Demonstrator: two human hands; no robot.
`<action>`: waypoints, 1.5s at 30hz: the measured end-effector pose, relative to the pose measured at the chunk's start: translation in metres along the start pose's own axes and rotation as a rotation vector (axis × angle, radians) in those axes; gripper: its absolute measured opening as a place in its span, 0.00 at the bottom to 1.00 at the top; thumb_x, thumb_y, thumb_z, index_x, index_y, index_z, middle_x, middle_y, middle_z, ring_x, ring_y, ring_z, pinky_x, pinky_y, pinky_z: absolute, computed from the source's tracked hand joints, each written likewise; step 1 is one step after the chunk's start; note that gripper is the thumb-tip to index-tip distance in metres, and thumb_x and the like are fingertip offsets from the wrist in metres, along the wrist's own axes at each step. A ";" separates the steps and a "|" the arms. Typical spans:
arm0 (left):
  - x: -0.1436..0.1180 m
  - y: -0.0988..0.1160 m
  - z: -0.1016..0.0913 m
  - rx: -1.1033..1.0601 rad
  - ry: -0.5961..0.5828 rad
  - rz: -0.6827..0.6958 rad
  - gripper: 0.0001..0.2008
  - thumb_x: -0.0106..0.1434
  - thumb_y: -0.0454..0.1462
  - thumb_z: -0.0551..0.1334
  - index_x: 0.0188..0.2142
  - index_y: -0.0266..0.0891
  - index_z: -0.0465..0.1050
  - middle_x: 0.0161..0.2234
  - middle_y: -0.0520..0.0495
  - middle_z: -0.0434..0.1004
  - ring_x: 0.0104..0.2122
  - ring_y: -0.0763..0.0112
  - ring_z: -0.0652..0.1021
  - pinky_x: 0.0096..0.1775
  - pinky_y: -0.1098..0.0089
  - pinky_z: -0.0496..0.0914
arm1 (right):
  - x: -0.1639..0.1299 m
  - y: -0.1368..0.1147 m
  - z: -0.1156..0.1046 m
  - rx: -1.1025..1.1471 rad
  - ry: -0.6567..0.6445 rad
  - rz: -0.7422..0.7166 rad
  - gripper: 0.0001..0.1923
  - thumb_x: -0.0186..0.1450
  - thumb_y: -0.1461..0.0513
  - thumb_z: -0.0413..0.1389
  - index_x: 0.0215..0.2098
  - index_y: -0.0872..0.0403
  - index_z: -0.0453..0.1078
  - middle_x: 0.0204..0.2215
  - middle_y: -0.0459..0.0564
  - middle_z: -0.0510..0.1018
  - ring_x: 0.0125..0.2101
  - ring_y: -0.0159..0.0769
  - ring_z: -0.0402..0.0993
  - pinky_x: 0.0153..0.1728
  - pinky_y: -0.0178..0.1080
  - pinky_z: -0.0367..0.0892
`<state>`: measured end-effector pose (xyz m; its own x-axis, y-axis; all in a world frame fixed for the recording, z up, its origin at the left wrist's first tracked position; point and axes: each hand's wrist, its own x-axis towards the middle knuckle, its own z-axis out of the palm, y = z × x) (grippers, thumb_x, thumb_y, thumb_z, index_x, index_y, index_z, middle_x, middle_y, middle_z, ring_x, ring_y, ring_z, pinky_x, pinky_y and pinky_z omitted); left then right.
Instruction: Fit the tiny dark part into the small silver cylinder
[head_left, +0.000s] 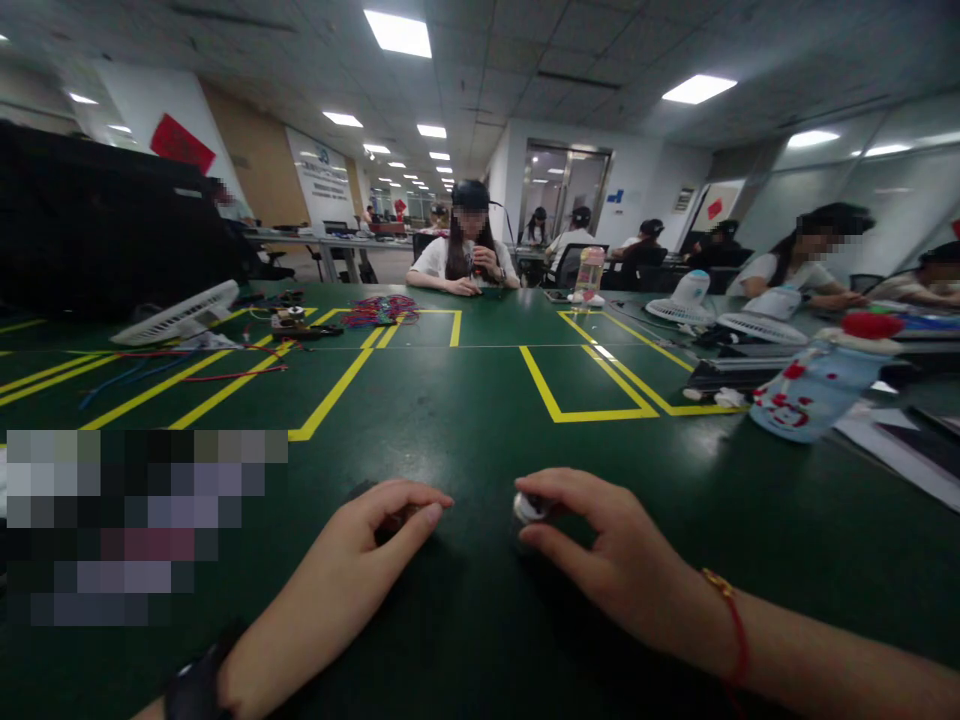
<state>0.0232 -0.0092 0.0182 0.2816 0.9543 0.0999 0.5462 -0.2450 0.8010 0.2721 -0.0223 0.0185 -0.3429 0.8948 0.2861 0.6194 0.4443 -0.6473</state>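
Over the near middle of the green table [442, 400], my right hand [615, 540] grips a small round object [529, 508] between thumb and fingers. Its top has a whitish, shiny rim and its lower side looks dark; the exact kind is not clear. To the left, my left hand [390, 530] is curled, with thumb and forefinger drawn nearly together. Whatever it may hold is hidden under the fingers. A gap of bare table lies between the two hands, which are apart.
Yellow tape lines [337, 390] mark the tabletop. Tangled wires [379, 311] and a white fan [180, 315] lie at left. A light-blue bottle [814, 390] with a red top stands at right, near more fans [682, 300]. A person [469, 250] sits opposite.
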 end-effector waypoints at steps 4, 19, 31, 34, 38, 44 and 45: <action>0.000 0.019 0.012 0.042 0.002 0.153 0.11 0.66 0.40 0.56 0.42 0.48 0.76 0.40 0.51 0.78 0.41 0.65 0.76 0.44 0.66 0.68 | 0.004 -0.008 0.030 0.140 -0.021 0.012 0.28 0.60 0.58 0.58 0.57 0.49 0.56 0.46 0.47 0.73 0.42 0.30 0.71 0.46 0.37 0.68; 0.009 0.025 0.014 0.085 0.057 0.114 0.09 0.63 0.42 0.60 0.35 0.47 0.80 0.37 0.50 0.75 0.39 0.64 0.74 0.43 0.65 0.68 | -0.001 -0.001 0.022 0.166 -0.105 0.009 0.19 0.58 0.63 0.57 0.48 0.49 0.63 0.41 0.44 0.72 0.38 0.28 0.69 0.40 0.34 0.66; 0.004 0.003 0.024 0.302 -0.071 0.102 0.10 0.62 0.45 0.60 0.41 0.56 0.78 0.47 0.49 0.73 0.49 0.55 0.69 0.50 0.52 0.61 | -0.009 0.031 -0.016 -0.055 0.098 0.068 0.25 0.62 0.55 0.54 0.56 0.49 0.57 0.48 0.50 0.71 0.45 0.34 0.70 0.47 0.39 0.67; 0.005 0.002 0.025 0.253 -0.052 0.079 0.11 0.63 0.45 0.59 0.43 0.54 0.77 0.47 0.49 0.74 0.49 0.55 0.70 0.51 0.53 0.61 | -0.023 0.069 -0.066 -0.277 0.359 0.224 0.27 0.60 0.51 0.54 0.55 0.52 0.59 0.45 0.54 0.72 0.40 0.38 0.73 0.40 0.40 0.69; 0.007 0.002 0.026 0.215 -0.028 0.059 0.11 0.63 0.44 0.58 0.43 0.52 0.77 0.47 0.50 0.74 0.48 0.56 0.71 0.50 0.53 0.62 | -0.060 0.129 -0.134 -0.640 0.561 0.510 0.28 0.60 0.47 0.52 0.54 0.49 0.57 0.41 0.58 0.74 0.26 0.39 0.72 0.28 0.41 0.67; 0.008 0.002 0.026 0.189 -0.023 0.046 0.11 0.63 0.44 0.58 0.42 0.52 0.76 0.47 0.50 0.75 0.49 0.57 0.71 0.51 0.53 0.62 | -0.089 0.174 -0.165 -0.819 0.443 0.557 0.28 0.58 0.44 0.52 0.50 0.49 0.60 0.41 0.62 0.72 0.37 0.50 0.74 0.33 0.44 0.68; 0.008 0.003 0.026 0.182 -0.020 0.042 0.11 0.64 0.44 0.57 0.42 0.52 0.76 0.47 0.50 0.75 0.49 0.57 0.71 0.51 0.53 0.62 | -0.085 0.169 -0.159 -0.863 0.470 0.526 0.32 0.57 0.43 0.53 0.54 0.51 0.59 0.45 0.65 0.70 0.44 0.55 0.71 0.38 0.47 0.68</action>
<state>0.0470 -0.0071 0.0059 0.3221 0.9393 0.1180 0.6670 -0.3136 0.6759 0.5180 -0.0161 -0.0030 0.2944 0.8277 0.4778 0.9548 -0.2760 -0.1102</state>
